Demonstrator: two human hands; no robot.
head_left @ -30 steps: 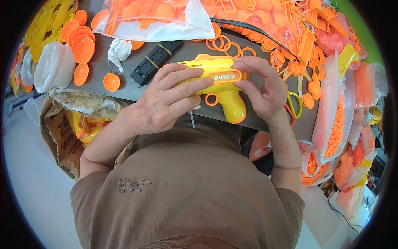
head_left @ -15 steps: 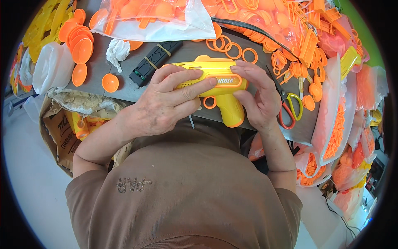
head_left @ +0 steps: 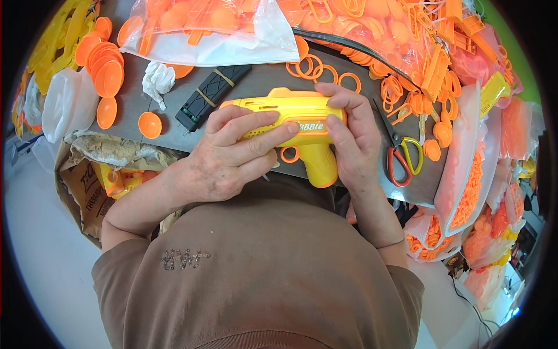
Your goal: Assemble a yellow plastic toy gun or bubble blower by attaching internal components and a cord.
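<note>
— Yellow plastic with orange trim is noted on the toy gun (head_left: 305,110). Where is it placed, and how is it held?

— It is held at the near edge of the tabletop (head_left: 135,99), its grip (head_left: 318,166) turned toward the wearer. Its left part is grasped by the left hand (head_left: 232,148), fingers laid across the visible side, thumb hidden. Its right end is pinched by the right hand (head_left: 354,136), thumb on that same side, forefinger on the edge away from the grip.

— What handling is to be expected?

— A light, stiff, probably hollow shell is judged. Slight slipperiness may be met on the glossy faces, and the slotted edge should be spared hard squeezing. A hold is best taken at the grip or thick body.

— And the surface?

— Dark grey and crowded. A black part (head_left: 218,93), orange rings (head_left: 321,68) and orange dished pieces (head_left: 109,78) are set out; scissors (head_left: 396,140) are laid just beside the right hand.

— The room?

— A paper sack (head_left: 72,203) holding yellow pieces (head_left: 110,181) is noted at left, a translucent tub (head_left: 456,145) of small orange pieces (head_left: 468,189) at right.
</note>
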